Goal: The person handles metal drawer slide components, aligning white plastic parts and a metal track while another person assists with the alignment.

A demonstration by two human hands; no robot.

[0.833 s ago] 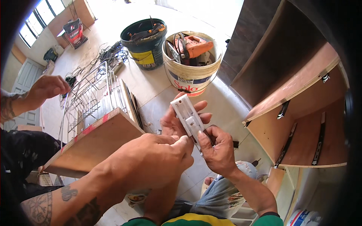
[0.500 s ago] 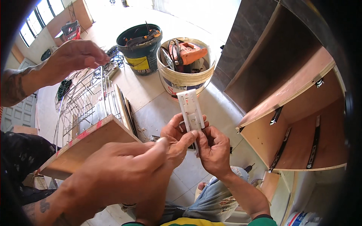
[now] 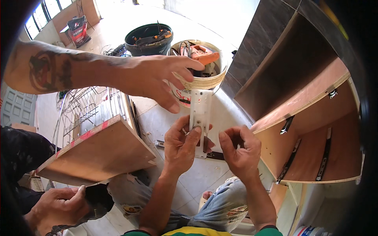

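Observation:
My left hand [image 3: 179, 145] grips a long, flat white slotted piece [image 3: 200, 104] with small holes, held upright in front of me. Its thumb presses on the face and the fingers wrap behind. To the right, my right hand [image 3: 241, 151] is apart from the piece, thumb and fingertips curled together; anything pinched there is too small to make out. A co-worker's tattooed arm crosses from the left, its spread hand [image 3: 157, 76] just beyond the white piece's top. The co-worker's other hand [image 3: 65, 204], at lower left, is by a dark object [image 3: 98, 200] that I cannot identify.
A wooden panel [image 3: 98, 151] with wire racks [image 3: 80, 104] stands at left. Beyond are a dark green bucket [image 3: 145, 49] and a white bucket [image 3: 214, 82] with an orange power tool [image 3: 205, 56]. An open cabinet [image 3: 303, 157] with black drawer slides [image 3: 325, 153] is at right.
My right hand has come off the white piece and moved right; the left now holds it alone. One co-worker's hand reached in over the buckets, while the other drew back to the lower left.

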